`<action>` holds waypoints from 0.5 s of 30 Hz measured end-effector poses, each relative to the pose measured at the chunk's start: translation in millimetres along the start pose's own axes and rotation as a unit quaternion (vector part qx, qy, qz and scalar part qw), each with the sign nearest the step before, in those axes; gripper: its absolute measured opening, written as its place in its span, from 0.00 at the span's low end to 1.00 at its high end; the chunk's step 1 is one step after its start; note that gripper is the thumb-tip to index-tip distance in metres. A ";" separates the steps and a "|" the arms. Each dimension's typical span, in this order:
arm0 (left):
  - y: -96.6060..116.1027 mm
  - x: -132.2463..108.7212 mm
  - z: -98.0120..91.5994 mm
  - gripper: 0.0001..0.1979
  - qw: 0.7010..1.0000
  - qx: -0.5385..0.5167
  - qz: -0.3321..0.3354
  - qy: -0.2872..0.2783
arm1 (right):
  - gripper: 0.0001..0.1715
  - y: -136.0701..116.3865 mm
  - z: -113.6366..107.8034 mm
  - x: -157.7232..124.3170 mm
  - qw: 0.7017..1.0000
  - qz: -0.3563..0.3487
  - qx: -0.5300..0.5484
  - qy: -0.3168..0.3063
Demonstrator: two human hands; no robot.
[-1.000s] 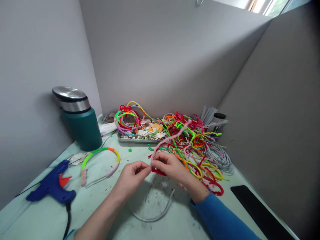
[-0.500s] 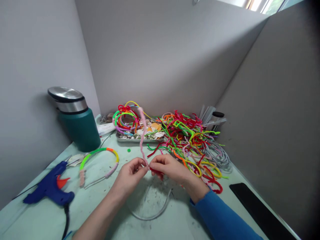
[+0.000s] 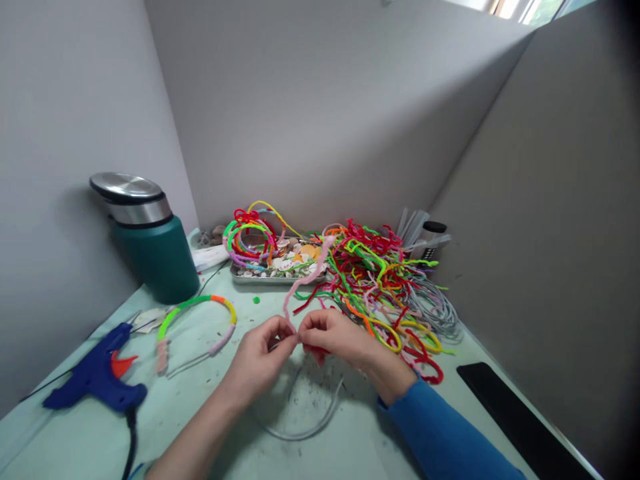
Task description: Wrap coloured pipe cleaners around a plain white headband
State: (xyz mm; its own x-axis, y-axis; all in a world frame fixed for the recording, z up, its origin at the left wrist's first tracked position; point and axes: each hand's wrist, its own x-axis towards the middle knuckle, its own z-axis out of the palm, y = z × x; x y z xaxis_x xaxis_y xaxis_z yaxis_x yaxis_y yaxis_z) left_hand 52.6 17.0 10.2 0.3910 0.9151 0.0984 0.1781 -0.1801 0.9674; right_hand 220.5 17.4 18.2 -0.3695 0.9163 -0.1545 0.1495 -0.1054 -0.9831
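Note:
A fuzzy pink pipe cleaner (image 3: 305, 280) rises from between my fingertips and leans to the right. My left hand (image 3: 265, 350) is closed in a pinch at its lower end. Right beside it, my right hand (image 3: 333, 337) pinches at the same spot, the fingertips nearly touching. A red fuzzy piece (image 3: 319, 353) shows under the right fingers; how it joins the pink one is hidden. Below the hands curves a bare grey wire (image 3: 300, 437), one end free at the right, the other running up behind my left hand.
A multicoloured ring (image 3: 197, 300), a blue glue gun (image 3: 97, 373) and a green bottle (image 3: 155, 257) are at left. Behind lies a tray (image 3: 277, 281) of buttons with coloured hoops (image 3: 250, 240). Tangled pipe cleaners (image 3: 370, 267), grey wire coils (image 3: 440, 307) and a black strip (image 3: 520, 417) are at right.
The pink pipe cleaner's free end has swung to the right, from nearly upright to slanting. Both hands stay in almost the same place, still pinching.

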 end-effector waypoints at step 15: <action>-6.4 -0.8 0.5 0.06 1.000 0.011 -0.003 0.017 | 0.04 3.9 7.2 1.1 0.998 -0.028 -0.059 0.022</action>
State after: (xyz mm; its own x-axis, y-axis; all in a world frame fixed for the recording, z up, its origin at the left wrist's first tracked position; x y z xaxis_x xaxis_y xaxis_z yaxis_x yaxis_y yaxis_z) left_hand 51.6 17.3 3.8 0.3584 0.9280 0.1015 0.2004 -0.1827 0.9625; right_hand 214.1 15.2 13.5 -0.3396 0.9359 -0.0934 0.2385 -0.0103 -0.9711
